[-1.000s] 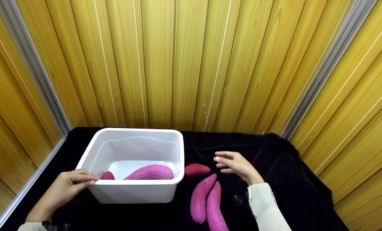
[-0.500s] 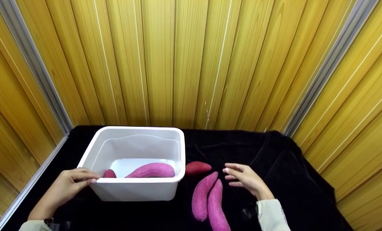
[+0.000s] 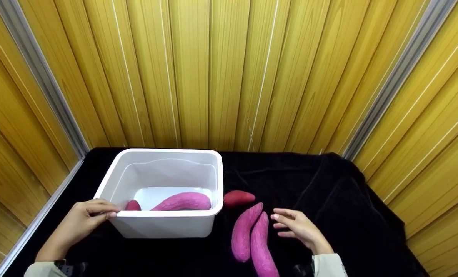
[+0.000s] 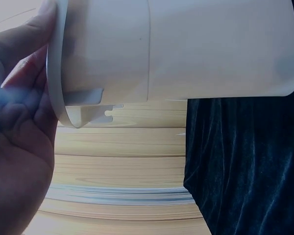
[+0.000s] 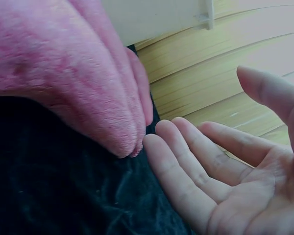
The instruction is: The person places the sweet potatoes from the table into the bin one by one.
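Left hand (image 3: 83, 221): fingers and thumb pinch the rim of the tub (image 3: 167, 213), a hold that should steady it. Right hand (image 3: 298, 227): fingers parted, holding nothing, just beside two pink yams (image 3: 262, 246) right of the tub; gripping one at mid-length should balance it best.

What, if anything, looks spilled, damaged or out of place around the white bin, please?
Nothing stands out. The left hand grips the rim of the upright white bin; two pink sweet potatoes and a red one lie beside it on the black cloth, with no visible damage. The cloth's creases look ordinary.
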`<state>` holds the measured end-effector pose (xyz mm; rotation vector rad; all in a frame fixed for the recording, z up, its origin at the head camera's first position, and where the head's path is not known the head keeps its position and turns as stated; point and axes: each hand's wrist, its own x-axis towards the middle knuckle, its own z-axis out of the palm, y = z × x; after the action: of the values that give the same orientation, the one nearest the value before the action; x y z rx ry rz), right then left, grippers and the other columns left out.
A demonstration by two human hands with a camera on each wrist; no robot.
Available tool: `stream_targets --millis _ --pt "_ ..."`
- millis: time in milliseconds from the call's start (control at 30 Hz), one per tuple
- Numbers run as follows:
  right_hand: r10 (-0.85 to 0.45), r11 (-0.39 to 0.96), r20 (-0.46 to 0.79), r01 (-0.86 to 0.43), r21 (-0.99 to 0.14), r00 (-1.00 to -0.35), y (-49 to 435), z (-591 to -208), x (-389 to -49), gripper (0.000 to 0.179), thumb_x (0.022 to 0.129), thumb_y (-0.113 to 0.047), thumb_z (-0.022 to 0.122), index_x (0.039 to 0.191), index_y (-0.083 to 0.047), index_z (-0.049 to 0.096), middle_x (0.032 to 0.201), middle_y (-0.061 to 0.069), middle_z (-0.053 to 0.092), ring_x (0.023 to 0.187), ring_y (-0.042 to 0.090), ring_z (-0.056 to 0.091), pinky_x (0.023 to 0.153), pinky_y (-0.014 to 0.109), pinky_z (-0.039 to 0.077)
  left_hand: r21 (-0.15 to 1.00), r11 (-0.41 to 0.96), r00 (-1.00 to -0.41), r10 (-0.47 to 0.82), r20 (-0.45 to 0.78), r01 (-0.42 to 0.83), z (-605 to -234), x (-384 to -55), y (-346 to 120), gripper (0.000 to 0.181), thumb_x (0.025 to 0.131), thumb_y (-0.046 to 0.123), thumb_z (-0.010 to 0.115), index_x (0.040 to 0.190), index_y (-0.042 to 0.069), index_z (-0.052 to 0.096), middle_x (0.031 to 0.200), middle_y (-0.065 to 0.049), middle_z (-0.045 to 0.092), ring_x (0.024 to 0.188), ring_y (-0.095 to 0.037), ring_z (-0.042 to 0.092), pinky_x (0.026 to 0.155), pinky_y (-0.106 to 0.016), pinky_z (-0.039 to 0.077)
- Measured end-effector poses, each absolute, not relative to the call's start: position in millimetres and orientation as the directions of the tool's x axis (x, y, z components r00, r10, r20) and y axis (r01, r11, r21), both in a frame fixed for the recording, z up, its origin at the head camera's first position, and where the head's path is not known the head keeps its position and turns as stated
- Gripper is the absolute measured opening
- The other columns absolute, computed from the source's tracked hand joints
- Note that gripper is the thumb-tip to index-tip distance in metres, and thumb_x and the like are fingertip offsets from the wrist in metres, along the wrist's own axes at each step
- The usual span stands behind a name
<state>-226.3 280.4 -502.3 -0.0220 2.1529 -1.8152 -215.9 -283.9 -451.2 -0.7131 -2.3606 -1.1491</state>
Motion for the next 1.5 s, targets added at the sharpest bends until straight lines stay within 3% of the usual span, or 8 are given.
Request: stream_targets --millis 333,1133,1500 --pt "-0.235 0.195 -0.256 0.212 -0.958 -0.938 280.4 -511.6 -217.4 0.071 0.093 -0.033 0.063 0.14 0.013 0.035 0.136 0.033 0.048 0.115 0.038 0.059 0.091 0.046 0.054 0.599 0.531 -0.787 0.253 0.563 0.599 -448.6 -216.1 -282.1 0.026 0.068 -0.014 0.076 0.084 0.008 0.077 0.084 0.006 0.072 0.082 0.009 0.059 0.075 -0.003 0.044" --pt "-0.273 0.202 -0.277 0.227 -0.953 -0.921 270.9 -541.1 -189.7 0.069 0.095 -0.031 0.061 0.14 0.015 0.033 0.137 0.033 0.046 0.11 0.032 0.061 0.084 0.046 0.056 0.598 0.528 -0.783 0.251 0.569 0.603 -450.4 -213.5 -282.6 0.025 0.068 -0.014 0.076 0.083 0.006 0.077 0.082 0.002 0.072 0.082 0.008 0.059 0.076 -0.002 0.043" --pt "-0.313 0.171 -0.279 0.235 -0.957 -0.908 264.9 -553.1 -179.1 0.069 0.096 -0.027 0.059 0.142 0.016 0.028 0.131 0.027 0.054 0.105 0.025 0.062 0.083 0.046 0.056 0.594 0.53 -0.781 0.251 0.572 0.605 -450.7 -213.8 -282.1 0.028 0.067 -0.014 0.076 0.083 0.009 0.077 0.082 0.003 0.072 0.081 0.008 0.059 0.076 -0.002 0.043"
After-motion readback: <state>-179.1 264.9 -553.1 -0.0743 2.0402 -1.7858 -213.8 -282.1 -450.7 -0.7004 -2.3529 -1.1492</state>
